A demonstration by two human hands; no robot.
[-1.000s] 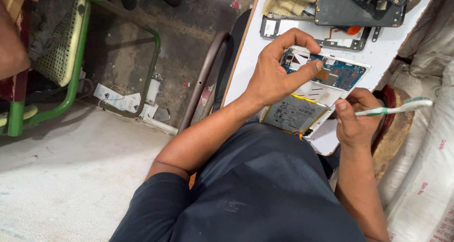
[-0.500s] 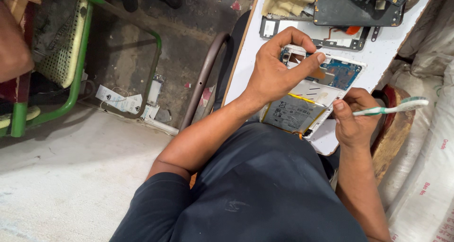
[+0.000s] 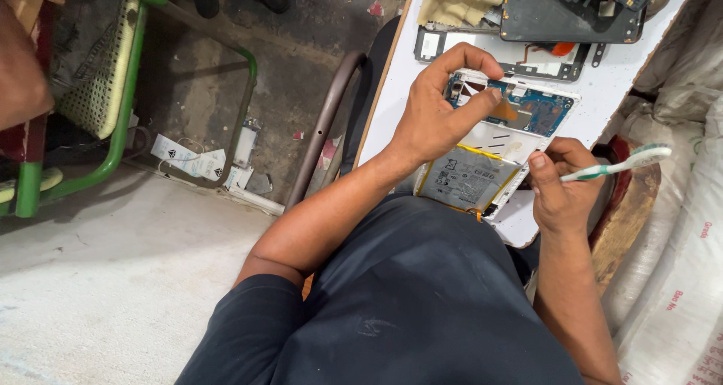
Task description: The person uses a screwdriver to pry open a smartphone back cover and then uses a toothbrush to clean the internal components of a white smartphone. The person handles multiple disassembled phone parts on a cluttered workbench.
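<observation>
A white work board (image 3: pixel 617 91) slopes over a stained concrete floor (image 3: pixel 113 280), with a green metal chair frame (image 3: pixel 120 129) off to one side and pale woven sacks (image 3: pixel 678 264) on the other. On the board, right in front of the person, lies an opened tablet (image 3: pixel 493 148), back cover off, showing a blue circuit board (image 3: pixel 538 108) at the far end and a flat grey battery (image 3: pixel 467 178) at the near end. The left hand (image 3: pixel 437 114) arches over the tablet's far corner, thumb and forefinger pinched at the circuit board's edge. The right hand (image 3: pixel 561 189) sits just beside the tablet's near side, clenched around a green-and-white toothbrush (image 3: pixel 621 163) whose head points away from the device. Beyond the tablet rest 1 dark back panel (image 3: pixel 572 12) and 1 yellowish cloth (image 3: pixel 459 0)
</observation>
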